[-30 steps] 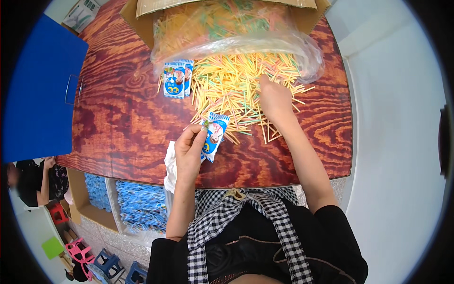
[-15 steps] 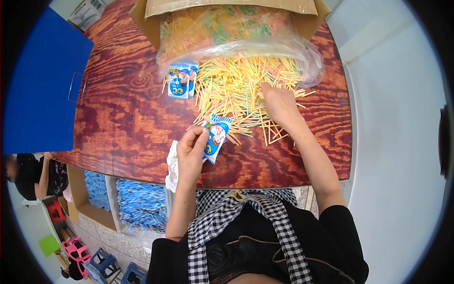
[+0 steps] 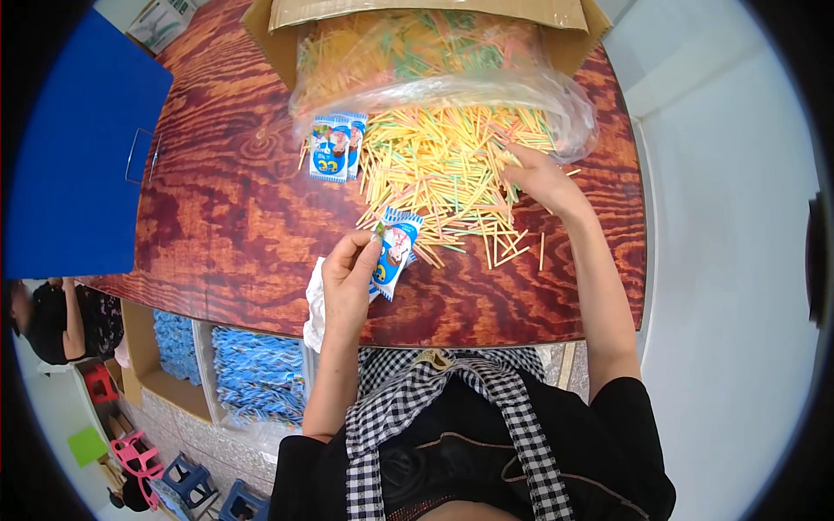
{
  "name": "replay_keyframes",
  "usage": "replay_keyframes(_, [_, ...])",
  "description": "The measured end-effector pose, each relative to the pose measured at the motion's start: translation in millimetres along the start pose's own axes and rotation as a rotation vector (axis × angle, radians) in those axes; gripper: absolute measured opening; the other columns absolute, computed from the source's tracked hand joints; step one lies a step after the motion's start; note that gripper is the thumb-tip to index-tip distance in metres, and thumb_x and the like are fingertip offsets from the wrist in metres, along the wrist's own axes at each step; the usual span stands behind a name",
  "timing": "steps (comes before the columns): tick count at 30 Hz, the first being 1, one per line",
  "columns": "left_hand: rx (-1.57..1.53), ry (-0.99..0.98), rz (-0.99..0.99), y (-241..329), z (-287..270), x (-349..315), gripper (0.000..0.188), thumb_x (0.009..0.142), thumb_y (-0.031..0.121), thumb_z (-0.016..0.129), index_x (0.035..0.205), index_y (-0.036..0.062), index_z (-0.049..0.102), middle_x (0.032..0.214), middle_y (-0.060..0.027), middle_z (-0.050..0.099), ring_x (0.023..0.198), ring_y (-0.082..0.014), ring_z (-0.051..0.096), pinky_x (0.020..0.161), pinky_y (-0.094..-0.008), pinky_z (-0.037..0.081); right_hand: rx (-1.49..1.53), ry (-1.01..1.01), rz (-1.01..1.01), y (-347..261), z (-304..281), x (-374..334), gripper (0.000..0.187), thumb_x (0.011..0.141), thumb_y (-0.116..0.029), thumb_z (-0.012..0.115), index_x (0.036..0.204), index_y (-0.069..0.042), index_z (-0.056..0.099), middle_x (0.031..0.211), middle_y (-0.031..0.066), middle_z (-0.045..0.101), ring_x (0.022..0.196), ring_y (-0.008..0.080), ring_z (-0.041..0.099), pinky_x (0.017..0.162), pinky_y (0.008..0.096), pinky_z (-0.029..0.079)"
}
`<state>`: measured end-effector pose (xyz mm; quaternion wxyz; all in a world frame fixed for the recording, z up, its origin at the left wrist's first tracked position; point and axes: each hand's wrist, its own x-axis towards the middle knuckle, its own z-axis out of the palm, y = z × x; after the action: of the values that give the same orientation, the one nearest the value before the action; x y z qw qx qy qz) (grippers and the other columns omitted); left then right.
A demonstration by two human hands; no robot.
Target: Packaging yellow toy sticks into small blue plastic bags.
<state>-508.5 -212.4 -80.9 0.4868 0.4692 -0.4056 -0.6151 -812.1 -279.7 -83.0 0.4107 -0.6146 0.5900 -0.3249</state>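
Note:
Near the table's front edge, my left hand (image 3: 346, 282) pinches small blue-and-white printed packets (image 3: 399, 247) between thumb and fingers. The edge of a second packet shows behind the front one. My right hand (image 3: 546, 181) is at the right side of a loose heap of thin yellow, pink and green sticks (image 3: 434, 161). Its fingers are closed, with pale yellow sticks at the fingertips; how many is hidden. Two more packets (image 3: 330, 149) lie overlapping at the heap's left edge.
Behind the heap, a clear plastic bag (image 3: 417, 52) of sticks opens from a cardboard box (image 3: 426, 14). A blue panel (image 3: 78, 156) stands at left. White cloth or paper (image 3: 315, 308) lies by my left wrist. Below the table, bins hold blue packets (image 3: 259, 369). Another person (image 3: 61, 321) is at far left.
My right hand has drawn back to the right from inside the heap, leaving a stick lying apart on the table. My left hand has hardly moved and keeps the packets.

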Motion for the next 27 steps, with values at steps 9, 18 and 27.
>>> replay_keyframes(9, [0.025,-0.093,0.013,-4.9,3.9,0.0,0.008,0.093,0.005,0.059,0.097,-0.0017,0.062,0.086,0.0016,0.060,0.078,-0.0035,0.054,0.070,-0.0182,0.044,0.930,-0.419,0.395,-10.5,16.8,-8.4,0.030,0.089,-0.015,0.064,0.113,0.002,0.057,0.076,0.0020,0.057,0.058,0.0077,0.048,0.049,0.0201,0.038])
replay_keyframes(18, [0.215,-0.259,0.210,-1.8,12.2,-2.2,0.006,0.090,0.001,0.059,0.092,-0.0044,0.062,0.087,-0.0050,0.058,0.082,-0.0126,0.055,0.073,-0.0242,0.043,1.303,-0.259,0.164,-46.3,44.2,-37.1,0.021,0.094,-0.015,0.057,0.110,-0.001,0.054,0.082,0.0047,0.057,0.080,0.0202,0.060,0.099,0.0441,0.043])
replay_keyframes(27, [0.136,-0.278,0.138,-16.1,21.8,-8.9,0.008,0.091,0.002,0.058,0.095,-0.0040,0.061,0.089,-0.0035,0.058,0.082,-0.0103,0.053,0.072,-0.0231,0.043,1.362,-0.166,-0.043,-76.9,70.3,-43.8,0.020,0.101,-0.025,0.042,0.097,-0.007,0.049,0.100,0.0178,0.066,0.109,0.0312,0.060,0.104,0.0470,0.039])
